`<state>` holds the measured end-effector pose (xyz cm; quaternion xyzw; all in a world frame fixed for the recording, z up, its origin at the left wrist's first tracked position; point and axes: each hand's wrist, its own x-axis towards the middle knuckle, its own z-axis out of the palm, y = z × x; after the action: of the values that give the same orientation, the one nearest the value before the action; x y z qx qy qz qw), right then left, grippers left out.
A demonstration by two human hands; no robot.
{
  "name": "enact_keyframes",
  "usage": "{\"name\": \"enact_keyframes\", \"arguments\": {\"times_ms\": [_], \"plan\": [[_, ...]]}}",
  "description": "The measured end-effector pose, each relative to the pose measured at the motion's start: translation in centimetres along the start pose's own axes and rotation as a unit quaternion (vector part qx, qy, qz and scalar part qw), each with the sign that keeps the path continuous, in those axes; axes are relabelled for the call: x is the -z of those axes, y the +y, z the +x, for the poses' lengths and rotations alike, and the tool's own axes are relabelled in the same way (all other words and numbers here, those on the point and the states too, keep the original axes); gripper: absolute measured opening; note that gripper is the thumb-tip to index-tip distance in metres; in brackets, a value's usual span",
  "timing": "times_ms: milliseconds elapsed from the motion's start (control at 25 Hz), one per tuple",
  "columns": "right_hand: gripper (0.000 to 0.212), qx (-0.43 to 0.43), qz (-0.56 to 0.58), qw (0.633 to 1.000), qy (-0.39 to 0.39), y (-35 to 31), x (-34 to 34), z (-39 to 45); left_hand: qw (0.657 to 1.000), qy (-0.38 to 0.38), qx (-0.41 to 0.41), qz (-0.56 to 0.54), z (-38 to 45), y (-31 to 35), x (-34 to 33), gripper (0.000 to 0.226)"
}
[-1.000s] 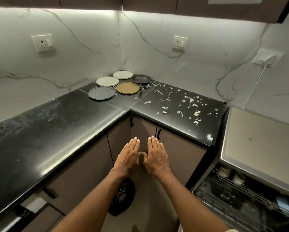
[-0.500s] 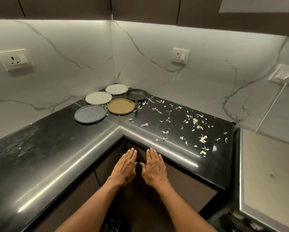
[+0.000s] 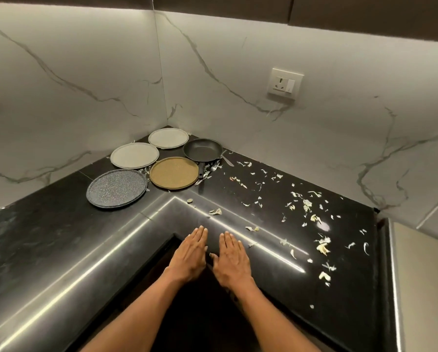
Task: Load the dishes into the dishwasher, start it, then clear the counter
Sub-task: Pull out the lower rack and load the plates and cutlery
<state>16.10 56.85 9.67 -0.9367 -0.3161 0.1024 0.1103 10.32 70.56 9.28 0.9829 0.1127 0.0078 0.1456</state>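
Left hand [image 3: 190, 252] and right hand [image 3: 231, 257]: flat, fingers straight, holding nothing, side by side over glossy black stone counter [image 3: 60, 250] edge. Round speckled grey plate [image 3: 116, 188] lies well ahead, leftward.

Both my forearms are bare right down to the frame's lower edge; no sleeve or cuff in sight. My bare left hand [image 3: 190, 252] and bare right hand [image 3: 231, 257]: no rings, no watch, no bands, no gloves. Fingernails short, pale and unpainted. Wrists unmarked.
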Motion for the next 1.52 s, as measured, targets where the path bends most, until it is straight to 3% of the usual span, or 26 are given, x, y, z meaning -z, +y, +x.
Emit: {"name": "enact_keyframes", "arguments": {"times_ms": [320,480,680,1160,1520], "plan": [[0.066,0.027,-0.016,0.999,-0.037,-0.7,1.5,14.0,0.999,-0.019,0.02,-0.034,11.6,-5.5,-0.2,0.059],[0.066,0.045,-0.036,0.997,-0.055,-1.5,2.4,20.5,0.999,-0.013,0.018,-0.039,15.8,-8.3,-0.5,0.094],[0.066,0.063,-0.051,0.994,-0.072,-1.5,3.1,26.3,0.997,-0.023,0.043,-0.055,18.3,-10.2,-0.8,0.059],[0.069,0.102,-0.098,0.985,-0.098,0.4,3.5,35.7,0.995,0.067,0.047,-0.063,19.7,-11.0,-1.3,0.05],[0.046,0.137,-0.075,0.987,0.044,4.3,2.9,30.2,0.993,0.083,0.047,-0.065,23.0,-7.9,-1.7,0.056]]}}
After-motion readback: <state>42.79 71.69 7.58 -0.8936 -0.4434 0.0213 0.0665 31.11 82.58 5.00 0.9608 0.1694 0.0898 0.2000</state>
